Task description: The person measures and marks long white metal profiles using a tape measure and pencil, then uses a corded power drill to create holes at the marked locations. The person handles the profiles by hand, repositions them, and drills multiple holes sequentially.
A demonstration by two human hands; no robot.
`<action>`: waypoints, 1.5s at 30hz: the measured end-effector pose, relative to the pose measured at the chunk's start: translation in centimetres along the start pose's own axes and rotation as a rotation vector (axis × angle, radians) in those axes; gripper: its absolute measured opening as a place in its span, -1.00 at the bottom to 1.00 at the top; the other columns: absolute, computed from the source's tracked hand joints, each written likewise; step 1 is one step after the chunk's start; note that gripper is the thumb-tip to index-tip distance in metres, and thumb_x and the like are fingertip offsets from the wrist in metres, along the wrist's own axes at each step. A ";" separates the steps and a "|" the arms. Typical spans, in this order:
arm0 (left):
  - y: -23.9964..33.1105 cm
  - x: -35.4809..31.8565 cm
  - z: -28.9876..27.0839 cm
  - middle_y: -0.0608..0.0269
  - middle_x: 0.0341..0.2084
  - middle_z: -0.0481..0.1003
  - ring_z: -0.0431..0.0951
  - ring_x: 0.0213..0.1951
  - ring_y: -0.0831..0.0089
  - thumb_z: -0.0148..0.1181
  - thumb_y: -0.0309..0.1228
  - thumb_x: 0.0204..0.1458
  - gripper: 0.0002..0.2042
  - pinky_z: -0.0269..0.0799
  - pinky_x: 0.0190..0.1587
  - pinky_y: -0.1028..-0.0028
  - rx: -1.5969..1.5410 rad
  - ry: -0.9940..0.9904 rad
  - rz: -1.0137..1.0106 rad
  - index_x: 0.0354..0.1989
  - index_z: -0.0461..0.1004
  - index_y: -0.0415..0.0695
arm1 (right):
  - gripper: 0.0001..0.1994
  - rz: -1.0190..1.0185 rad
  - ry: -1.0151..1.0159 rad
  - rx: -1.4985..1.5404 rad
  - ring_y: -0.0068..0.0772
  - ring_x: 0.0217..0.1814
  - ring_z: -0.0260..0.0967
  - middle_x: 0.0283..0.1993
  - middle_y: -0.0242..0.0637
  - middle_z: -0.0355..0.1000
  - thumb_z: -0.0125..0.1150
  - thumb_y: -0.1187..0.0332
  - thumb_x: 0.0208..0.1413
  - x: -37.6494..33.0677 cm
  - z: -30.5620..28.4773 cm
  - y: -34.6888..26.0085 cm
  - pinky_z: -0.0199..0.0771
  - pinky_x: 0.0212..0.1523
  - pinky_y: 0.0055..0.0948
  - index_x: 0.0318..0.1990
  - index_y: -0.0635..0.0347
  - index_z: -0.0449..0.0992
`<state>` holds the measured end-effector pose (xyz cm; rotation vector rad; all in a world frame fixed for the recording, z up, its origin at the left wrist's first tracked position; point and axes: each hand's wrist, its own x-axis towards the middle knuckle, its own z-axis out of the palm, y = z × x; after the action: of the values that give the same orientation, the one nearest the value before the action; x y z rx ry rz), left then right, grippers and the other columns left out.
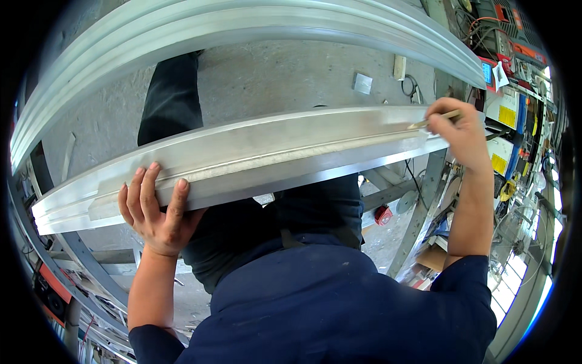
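Two hands on aluminium profile [254, 155], left hand [154, 209] gripping, right hand [461, 130] marking

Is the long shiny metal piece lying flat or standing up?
Lying flat. The long metal profile stretches sideways across the frame; the left hand grips its near edge, the right hand holds a pencil to it.

**Colours at the metal rails**

Near aluminium profile [254, 155]: silver-grey, dull streaky sheen, paler line along its mid. Far profile [242, 24]: same silver, lighter stripes lengthwise. Pencil [433, 119] in right hand [464, 136]: pale yellow-tan. Shirt [327, 303]: navy blue, plain. Trousers [173, 97]: black. Floor [273, 79]: grey concrete, speckled. Small plate [362, 83] on floor: light grey. Red round item [382, 215] under the frame. Machines [506, 115] at right edge: yellow w/ white, orange-red parts.
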<state>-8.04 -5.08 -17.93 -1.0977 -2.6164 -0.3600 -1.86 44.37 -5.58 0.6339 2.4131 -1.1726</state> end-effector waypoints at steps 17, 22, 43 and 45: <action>3.7 2.2 -2.3 0.25 -0.10 0.46 0.41 0.06 0.12 0.48 -0.19 -0.03 -0.62 0.17 0.37 -0.05 -0.068 0.033 -0.051 -0.07 0.57 -0.05 | -0.36 -0.629 0.413 -0.517 -0.04 0.37 0.34 0.28 -0.22 0.48 0.58 0.20 -0.10 -9.3 11.4 5.8 0.28 0.42 -0.02 0.16 0.15 0.49; 2.9 1.1 -1.9 0.25 -0.03 0.47 0.42 0.12 0.18 0.49 -0.23 -0.13 -0.55 0.12 0.42 -0.06 -0.013 0.041 0.057 -0.05 0.55 -0.06 | -0.44 -0.673 0.640 -0.552 -0.08 0.28 0.40 0.17 -0.24 0.54 0.54 0.30 -0.11 -7.5 13.3 5.5 0.32 0.36 -0.05 0.10 0.16 0.51; 3.5 -5.9 -7.9 -0.04 0.20 0.32 0.26 0.24 -0.08 0.43 -0.25 0.07 -0.44 0.19 0.29 0.05 -0.135 0.145 -0.290 0.20 0.39 -0.20 | -0.52 0.194 0.855 -0.514 0.16 0.22 0.41 0.17 0.03 0.43 0.29 0.30 0.21 -8.9 5.0 17.7 0.44 0.20 -0.04 0.27 0.23 0.44; 3.5 -6.0 -7.9 -0.03 0.19 0.33 0.26 0.24 -0.07 0.43 -0.25 0.07 -0.45 0.19 0.29 0.05 -0.129 0.134 -0.307 0.19 0.40 -0.20 | -0.44 0.189 0.825 -0.477 0.13 0.24 0.41 0.17 0.04 0.45 0.36 0.27 0.15 -9.0 5.0 17.3 0.44 0.21 -0.05 0.29 0.24 0.42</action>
<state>-0.26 -9.23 -12.28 -0.6773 -2.6695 -0.6514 15.74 47.85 -14.73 1.3244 3.0209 -0.2174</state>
